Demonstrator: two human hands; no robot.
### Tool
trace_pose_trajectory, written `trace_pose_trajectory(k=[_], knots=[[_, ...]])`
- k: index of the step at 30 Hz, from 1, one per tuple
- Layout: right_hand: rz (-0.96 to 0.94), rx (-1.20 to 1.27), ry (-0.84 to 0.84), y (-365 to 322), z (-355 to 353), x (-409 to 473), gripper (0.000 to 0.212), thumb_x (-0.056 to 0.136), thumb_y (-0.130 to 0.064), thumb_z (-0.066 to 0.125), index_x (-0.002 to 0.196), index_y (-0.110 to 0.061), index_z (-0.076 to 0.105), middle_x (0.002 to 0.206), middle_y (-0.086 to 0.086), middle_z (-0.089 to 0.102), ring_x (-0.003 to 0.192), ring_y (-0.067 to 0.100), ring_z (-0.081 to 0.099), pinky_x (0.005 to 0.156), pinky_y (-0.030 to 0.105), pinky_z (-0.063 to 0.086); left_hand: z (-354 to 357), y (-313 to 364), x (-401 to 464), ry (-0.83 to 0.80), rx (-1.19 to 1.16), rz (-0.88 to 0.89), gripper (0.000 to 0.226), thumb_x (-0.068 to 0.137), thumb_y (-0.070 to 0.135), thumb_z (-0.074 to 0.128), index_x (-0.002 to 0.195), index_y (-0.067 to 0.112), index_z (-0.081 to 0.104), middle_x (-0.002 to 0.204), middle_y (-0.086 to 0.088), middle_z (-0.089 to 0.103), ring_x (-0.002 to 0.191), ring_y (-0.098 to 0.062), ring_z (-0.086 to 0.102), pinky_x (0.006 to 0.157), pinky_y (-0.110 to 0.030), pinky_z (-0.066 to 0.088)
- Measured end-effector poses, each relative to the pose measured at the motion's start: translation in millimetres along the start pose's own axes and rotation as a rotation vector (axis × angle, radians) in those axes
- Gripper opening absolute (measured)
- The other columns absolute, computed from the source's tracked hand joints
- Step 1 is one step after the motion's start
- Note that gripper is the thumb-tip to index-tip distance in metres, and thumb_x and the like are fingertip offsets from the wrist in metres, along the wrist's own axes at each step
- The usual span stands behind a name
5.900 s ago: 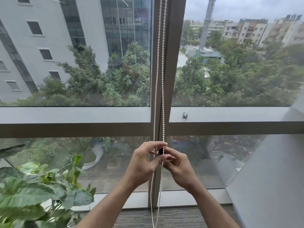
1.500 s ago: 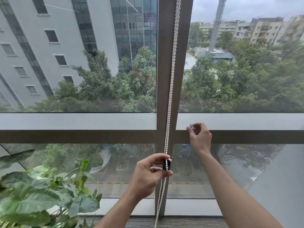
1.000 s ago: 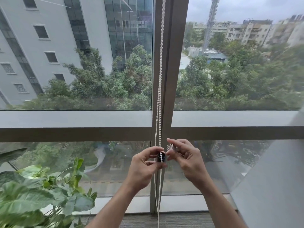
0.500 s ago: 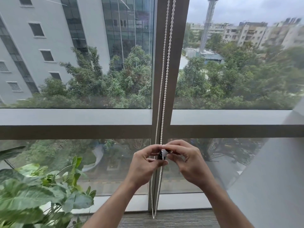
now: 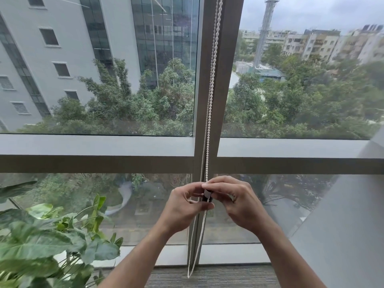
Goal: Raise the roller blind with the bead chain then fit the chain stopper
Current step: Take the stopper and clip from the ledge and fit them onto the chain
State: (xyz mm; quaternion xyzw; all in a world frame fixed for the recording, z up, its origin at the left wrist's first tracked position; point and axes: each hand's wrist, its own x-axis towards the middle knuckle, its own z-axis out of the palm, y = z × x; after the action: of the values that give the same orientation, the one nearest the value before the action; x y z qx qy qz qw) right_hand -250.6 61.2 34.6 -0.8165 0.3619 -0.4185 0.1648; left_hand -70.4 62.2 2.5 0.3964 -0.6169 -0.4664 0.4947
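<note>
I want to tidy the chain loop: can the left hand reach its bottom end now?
Probably not yet: the left hand is pinching the chain stopper, and the bead chain loop ends well below.

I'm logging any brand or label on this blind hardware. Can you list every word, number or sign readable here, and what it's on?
None can be read.
The chain stopper, pinched between the left hand and the right hand on the bead chain, shows no lettering.
The buildings outside carry no legible signs.
</note>
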Motion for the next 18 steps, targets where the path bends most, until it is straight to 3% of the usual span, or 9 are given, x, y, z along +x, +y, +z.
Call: trace_pose_trajectory(k=[9, 13, 18], knots=[[0.029, 0.032, 0.024, -3.3, -2.5, -0.2, 0.034, 0.085, 0.005, 0.071, 0.107, -0.02, 0.077, 0.102, -0.006, 0.07, 0.098, 0.002, 0.066, 0.084, 0.014, 0.049, -1.8, 1.7, -1.7, -0.001, -0.006, -0.017, 0.045, 0.071, 0.003, 0.082, 0.109, 0.026, 0.075, 0.098, -0.002, 0.078, 0.097, -0.024, 0.071, 0.074, -0.034, 0.06], [0.037, 0.052, 0.034, -5.1, -4.6, 0.5, 0.031, 0.085, 0.003, 0.072, 0.106, -0.019, 0.078, 0.102, -0.008, 0.069, 0.097, 0.004, 0.066, 0.083, 0.013, 0.049, -1.6, 3.6, -2.4, 0.006, -0.027, -0.016, 0.046, 0.07, 0.002, 0.083, 0.108, 0.027, 0.075, 0.097, 0.001, 0.077, 0.092, -0.013, 0.069, 0.07, -0.027, 0.057], [0.062, 0.067, 0.004, -7.1, -6.4, 0.8, 0.034, 0.085, 0.0, 0.073, 0.109, -0.022, 0.076, 0.103, -0.01, 0.069, 0.099, 0.006, 0.066, 0.084, 0.014, 0.049, 0.0, 3.7, -1.9, 0.01, -0.05, -0.02, 0.043, 0.071, -0.001, 0.083, 0.108, 0.019, 0.075, 0.098, -0.007, 0.077, 0.092, -0.018, 0.069, 0.077, -0.041, 0.061]])
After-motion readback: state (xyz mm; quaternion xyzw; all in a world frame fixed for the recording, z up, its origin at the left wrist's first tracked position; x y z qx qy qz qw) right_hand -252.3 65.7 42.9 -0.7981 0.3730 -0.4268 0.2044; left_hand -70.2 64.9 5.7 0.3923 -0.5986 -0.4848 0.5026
